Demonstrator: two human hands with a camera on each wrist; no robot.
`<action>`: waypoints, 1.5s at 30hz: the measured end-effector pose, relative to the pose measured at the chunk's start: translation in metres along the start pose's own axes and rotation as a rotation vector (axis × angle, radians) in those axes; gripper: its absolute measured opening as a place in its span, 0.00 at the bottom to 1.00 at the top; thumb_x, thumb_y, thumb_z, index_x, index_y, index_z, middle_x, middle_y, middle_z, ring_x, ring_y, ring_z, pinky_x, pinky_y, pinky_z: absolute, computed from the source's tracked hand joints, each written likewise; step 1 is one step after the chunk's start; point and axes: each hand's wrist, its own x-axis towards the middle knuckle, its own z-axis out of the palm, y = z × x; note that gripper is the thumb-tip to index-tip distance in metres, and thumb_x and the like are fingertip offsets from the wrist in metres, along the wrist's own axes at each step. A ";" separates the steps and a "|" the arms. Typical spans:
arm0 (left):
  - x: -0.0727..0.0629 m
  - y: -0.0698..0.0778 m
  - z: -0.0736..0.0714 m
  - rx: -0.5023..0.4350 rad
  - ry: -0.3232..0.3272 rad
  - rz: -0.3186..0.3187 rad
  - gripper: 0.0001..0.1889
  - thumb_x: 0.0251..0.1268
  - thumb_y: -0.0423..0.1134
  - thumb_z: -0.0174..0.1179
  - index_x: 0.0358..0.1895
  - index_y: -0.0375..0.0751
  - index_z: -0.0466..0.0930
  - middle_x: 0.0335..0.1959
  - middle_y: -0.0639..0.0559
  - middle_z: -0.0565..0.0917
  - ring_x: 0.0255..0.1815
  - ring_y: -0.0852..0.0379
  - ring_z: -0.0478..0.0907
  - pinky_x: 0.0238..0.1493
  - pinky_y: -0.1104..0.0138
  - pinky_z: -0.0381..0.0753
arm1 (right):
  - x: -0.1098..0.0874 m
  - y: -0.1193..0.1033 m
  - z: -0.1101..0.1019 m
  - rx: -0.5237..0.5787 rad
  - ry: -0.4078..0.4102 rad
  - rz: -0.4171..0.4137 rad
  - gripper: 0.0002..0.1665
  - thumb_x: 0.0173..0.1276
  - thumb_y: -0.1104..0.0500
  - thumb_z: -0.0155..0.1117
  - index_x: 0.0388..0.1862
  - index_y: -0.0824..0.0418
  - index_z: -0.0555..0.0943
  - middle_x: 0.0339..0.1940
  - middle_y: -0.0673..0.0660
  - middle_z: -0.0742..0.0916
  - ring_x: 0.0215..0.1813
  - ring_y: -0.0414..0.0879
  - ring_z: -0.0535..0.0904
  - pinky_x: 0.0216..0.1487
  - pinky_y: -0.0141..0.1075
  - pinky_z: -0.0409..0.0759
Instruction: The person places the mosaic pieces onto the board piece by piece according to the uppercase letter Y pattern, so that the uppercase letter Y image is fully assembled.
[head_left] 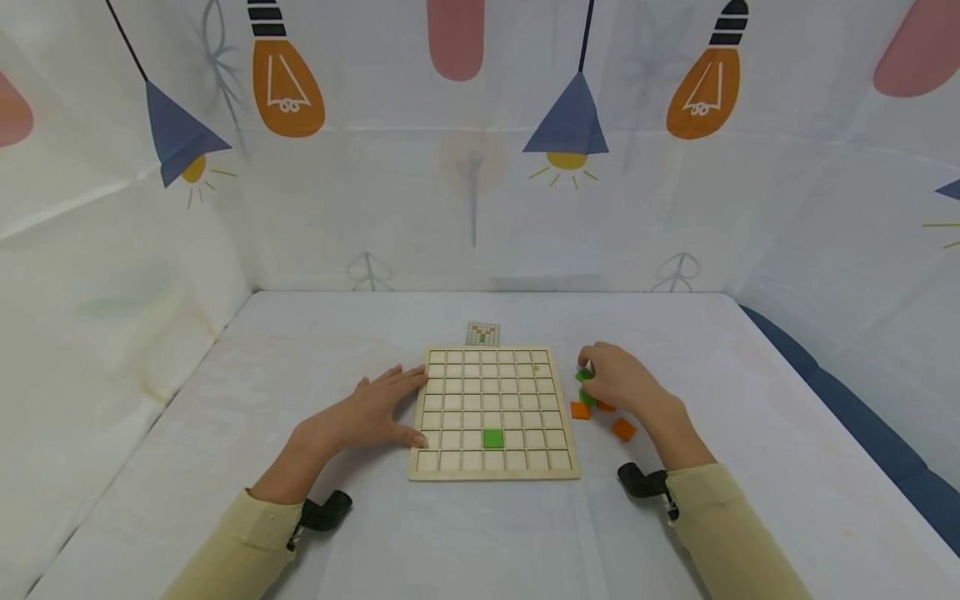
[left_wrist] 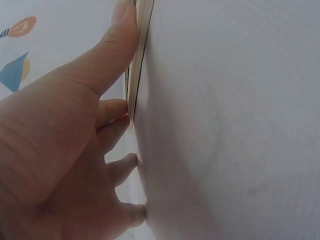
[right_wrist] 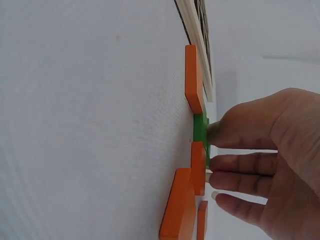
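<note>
A square wooden grid board (head_left: 495, 476) lies flat, with one green tile (head_left: 492, 438) in a cell near its front. My left hand (head_left: 378, 410) rests at the board's left side, fingers spread and thumb on the rim. Right of the board, my right hand (head_left: 622, 379) reaches down over a small group of tiles. Its thumb and fingertips pinch a green tile (head_left: 585, 375). Another green tile (head_left: 587, 397) lies just below, partly covered by the hand. In the right wrist view, orange tiles (right_wrist: 199, 167) lie close around the fingertips.
A small printed pattern card (head_left: 482, 334) lies against the board's far edge. Loose orange tiles (head_left: 623, 430) sit on the white-covered table (head_left: 480, 542) at the right. A white cloth with printed lamps (head_left: 450, 208) hangs behind the table.
</note>
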 end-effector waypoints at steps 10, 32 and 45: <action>0.000 -0.001 0.001 -0.010 0.002 0.007 0.55 0.50 0.66 0.70 0.79 0.48 0.55 0.81 0.50 0.57 0.83 0.39 0.43 0.75 0.30 0.38 | 0.001 -0.002 0.000 0.009 0.002 0.028 0.18 0.62 0.65 0.60 0.51 0.68 0.81 0.43 0.61 0.83 0.41 0.52 0.78 0.46 0.46 0.81; 0.000 -0.002 0.001 -0.015 0.001 0.014 0.56 0.49 0.66 0.70 0.79 0.49 0.54 0.81 0.51 0.56 0.83 0.39 0.42 0.75 0.30 0.37 | 0.002 0.001 0.002 -0.020 0.008 0.039 0.15 0.56 0.62 0.62 0.41 0.67 0.83 0.40 0.60 0.83 0.37 0.51 0.77 0.44 0.45 0.81; 0.000 -0.002 0.001 -0.015 -0.001 0.009 0.56 0.49 0.66 0.70 0.80 0.48 0.54 0.81 0.51 0.56 0.83 0.39 0.42 0.75 0.30 0.37 | 0.000 0.001 -0.002 -0.001 -0.014 0.072 0.13 0.52 0.61 0.59 0.36 0.64 0.81 0.33 0.57 0.83 0.32 0.49 0.75 0.33 0.38 0.75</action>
